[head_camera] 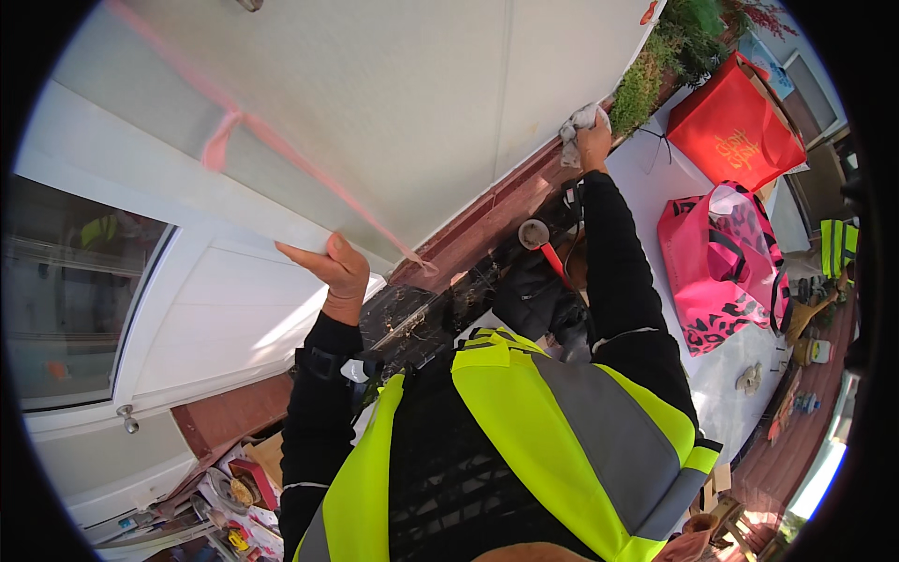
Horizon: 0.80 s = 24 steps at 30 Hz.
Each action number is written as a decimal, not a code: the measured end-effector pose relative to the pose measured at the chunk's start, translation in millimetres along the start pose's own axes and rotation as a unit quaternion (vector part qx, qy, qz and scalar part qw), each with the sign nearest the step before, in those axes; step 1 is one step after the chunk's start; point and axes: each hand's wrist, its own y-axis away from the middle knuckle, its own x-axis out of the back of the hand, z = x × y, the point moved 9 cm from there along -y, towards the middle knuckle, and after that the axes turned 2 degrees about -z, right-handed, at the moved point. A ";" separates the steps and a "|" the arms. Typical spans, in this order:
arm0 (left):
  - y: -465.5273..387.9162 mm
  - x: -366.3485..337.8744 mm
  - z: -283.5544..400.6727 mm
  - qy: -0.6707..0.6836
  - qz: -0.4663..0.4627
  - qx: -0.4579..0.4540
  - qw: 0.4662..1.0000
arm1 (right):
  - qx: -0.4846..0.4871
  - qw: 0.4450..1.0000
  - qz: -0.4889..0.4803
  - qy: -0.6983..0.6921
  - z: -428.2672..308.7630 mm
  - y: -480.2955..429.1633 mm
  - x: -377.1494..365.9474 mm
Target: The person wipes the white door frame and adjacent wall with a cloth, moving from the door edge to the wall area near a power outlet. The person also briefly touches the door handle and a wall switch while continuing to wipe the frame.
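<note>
My right hand grips a crumpled, grey-stained white cloth. The cloth touches the red-brown ledge along the bottom of a large white panel. My left hand is empty, fingers and thumb apart, beside the panel's white edge frame; whether it touches the frame I cannot tell. A pink ribbon with a knotted loop runs across the panel down to the ledge. Close by my right forearm are a small round cup-like container and a red handle.
Green plants border the ledge beyond my right hand. A red paper bag and a pink leopard-print bag stand on a white surface at right. At left is a white door with a knob. A black bag lies below me.
</note>
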 end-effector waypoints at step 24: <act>0.7 7.6 14.1 -0.104 0.026 -0.063 0.992 | -0.087 0.995 -0.055 -0.006 9.2 -17.1 2.6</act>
